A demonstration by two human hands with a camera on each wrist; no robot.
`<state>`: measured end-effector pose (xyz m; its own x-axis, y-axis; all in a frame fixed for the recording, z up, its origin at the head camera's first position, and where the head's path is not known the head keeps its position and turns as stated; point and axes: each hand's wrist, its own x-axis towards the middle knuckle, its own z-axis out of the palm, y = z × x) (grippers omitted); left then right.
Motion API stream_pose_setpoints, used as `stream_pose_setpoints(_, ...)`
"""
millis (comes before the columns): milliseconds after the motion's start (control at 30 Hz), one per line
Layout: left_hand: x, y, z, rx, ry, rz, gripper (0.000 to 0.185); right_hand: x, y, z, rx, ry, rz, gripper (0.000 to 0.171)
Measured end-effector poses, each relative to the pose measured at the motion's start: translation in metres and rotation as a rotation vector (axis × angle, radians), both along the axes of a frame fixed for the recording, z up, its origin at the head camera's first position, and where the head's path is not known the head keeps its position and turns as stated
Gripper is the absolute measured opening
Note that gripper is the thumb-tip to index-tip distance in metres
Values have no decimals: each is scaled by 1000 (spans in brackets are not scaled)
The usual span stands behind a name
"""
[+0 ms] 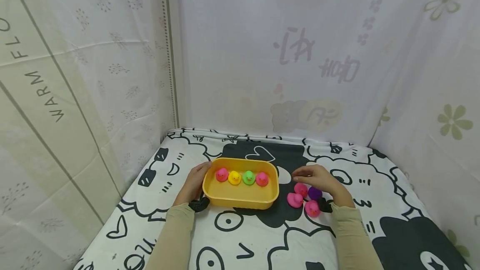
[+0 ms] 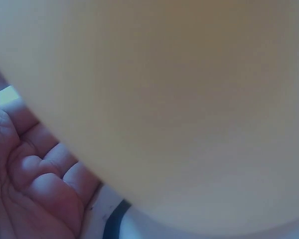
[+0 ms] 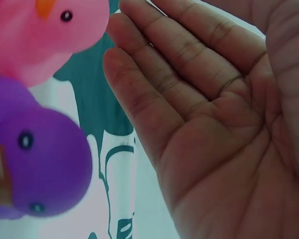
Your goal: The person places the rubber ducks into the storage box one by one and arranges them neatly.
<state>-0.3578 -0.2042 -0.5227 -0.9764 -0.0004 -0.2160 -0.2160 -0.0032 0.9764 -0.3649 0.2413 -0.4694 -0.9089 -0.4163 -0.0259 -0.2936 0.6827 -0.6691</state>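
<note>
four small ducks (image 1: 241, 177) sat in a row inside the yellow tray (image 1: 240, 200), pink, yellow, green and red-pink from the left hand's side across. the left hand (image 1: 195, 181) lay against the tray's outer left wall; in the left wrist view its fingers (image 2: 45, 174) curled loosely beside the smooth wall, though whether they truly gripped it could not be told. the right hand (image 1: 318, 178) hovered flat and relaxed, fingers straight, holding nothing, just above a loose cluster of three pink ducks (image 1: 304, 200) and one purple duck (image 1: 315, 193) lying right beneath its palm, on the side toward the tray.

as a judgement, the risk lay in the cluster: the ducks touched one another, so a reach for one could knock its neighbours over or roll them off across the cloth (image 1: 262, 236). the light tray might also slide if the left hand eased off.

the ducks looked rounded, glossy and soft like rubber, with orange beaks and dot eyes. the tray was a shallow rounded rectangle of smooth plastic. the cloth was matte, printed in black and white cartoon shapes.
</note>
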Motion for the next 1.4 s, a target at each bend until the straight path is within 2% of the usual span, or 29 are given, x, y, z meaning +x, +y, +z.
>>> stream_pose_setpoints(267, 2, -1, 0, 15, 12, -4, 61, -1, 9, -6, -19, -98, -25, 35)
stream_pose_setpoints(500, 5, -3, 1, 3, -24, 13, 58, 1, 13, -13, -56, -151, 39, 34)
stream_pose_setpoints(1000, 4, 1, 4, -6, -16, 3, 58, 3, 17, -9, -72, -158, 86, 32)
stream_pose_setpoints(1400, 2, 1, 1, 27, 18, 5, 55, 4, 20, -5, -51, -201, 35, 36)
